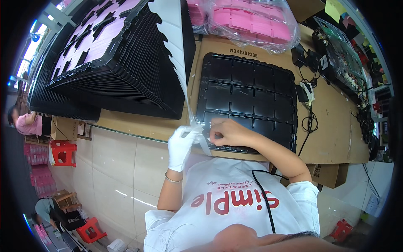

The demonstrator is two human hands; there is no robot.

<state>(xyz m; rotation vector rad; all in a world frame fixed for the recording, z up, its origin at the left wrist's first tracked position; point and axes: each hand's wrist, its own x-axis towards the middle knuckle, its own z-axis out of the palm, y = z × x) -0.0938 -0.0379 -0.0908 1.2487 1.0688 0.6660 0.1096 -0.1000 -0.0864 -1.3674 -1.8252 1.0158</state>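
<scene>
My left hand [180, 147], in a white glove, is closed at the front left corner of a black plastic tray [247, 90] with square compartments. Its fingers pinch the lower end of a long white strip [172, 35] with a notched edge, which rises past the stacked trays. My bare right hand [232, 133] is over the tray's front left part, its thumb and fingers pinched together. Whatever those fingers hold is too small to make out. A pale, translucent band [204, 145] hangs down between my hands at the table edge.
A tall stack of black trays [121, 80] with pink sheets on top stands at left. Bagged pink pieces [252, 21] lie behind the tray. Cables [310, 122], adapters [299, 55] and circuit boards [342, 46] are at right. Red stools [63, 153] and two people are off left.
</scene>
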